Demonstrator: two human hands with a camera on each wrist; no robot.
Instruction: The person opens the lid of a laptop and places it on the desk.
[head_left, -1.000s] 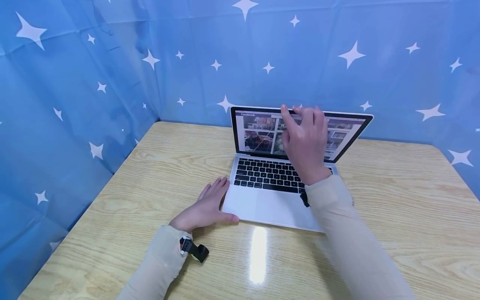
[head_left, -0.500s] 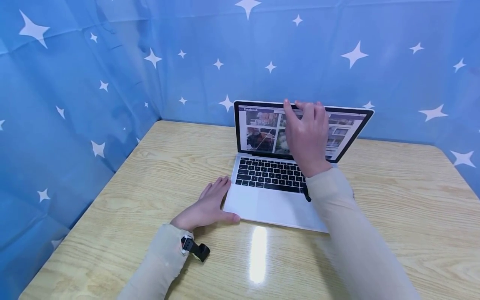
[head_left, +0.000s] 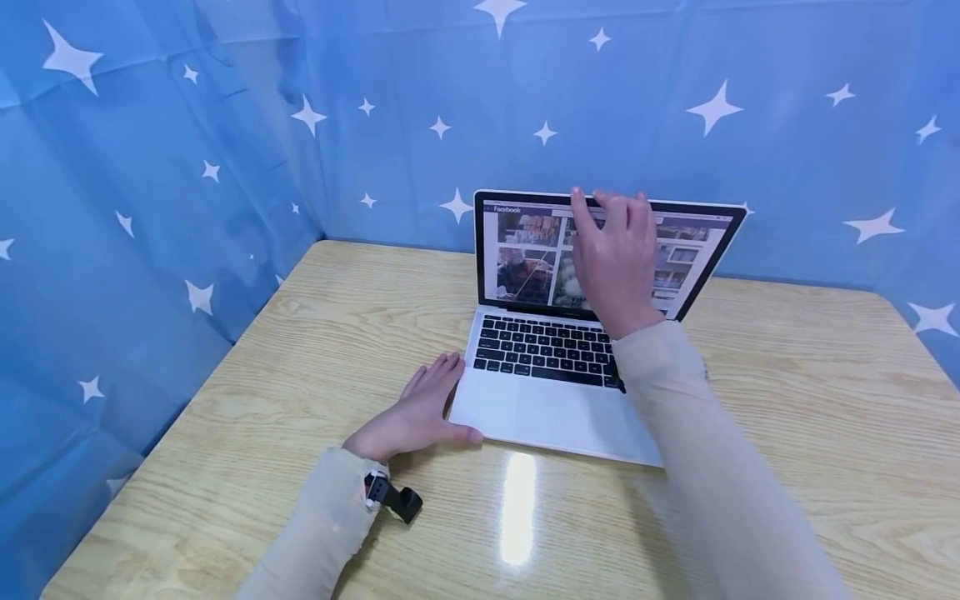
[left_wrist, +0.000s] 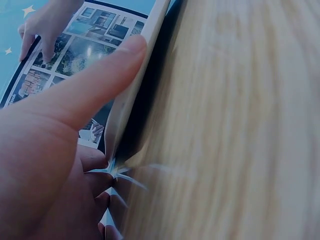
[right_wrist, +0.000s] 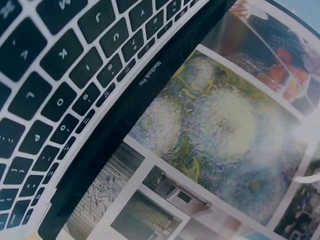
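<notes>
A silver laptop [head_left: 555, 408] stands on the table with its lid up and a page of pictures on the screen [head_left: 525, 267]. My right hand [head_left: 618, 262] holds the lid's top edge, fingertips over the rim; in the left wrist view its thumb lies on the screen side. My left hand [head_left: 416, 412] rests at the base's front left corner. Its fingers lie straight along the left side, and the thumb [left_wrist: 107, 80] touches the front edge. In the right wrist view the keyboard [right_wrist: 65, 75] and screen fill the picture, and the fingers are out of sight.
A light wood table [head_left: 300, 333] carries the laptop. Blue cloth with white stars [head_left: 405, 75] hangs behind it and along the left. A black strap mount [head_left: 393, 497] sits on the left wrist. Light reflects off the tabletop in front of the laptop.
The right hand has moved up and back with the lid, which stands more upright, showing more of the screen. The left hand stays at the base's corner.
</notes>
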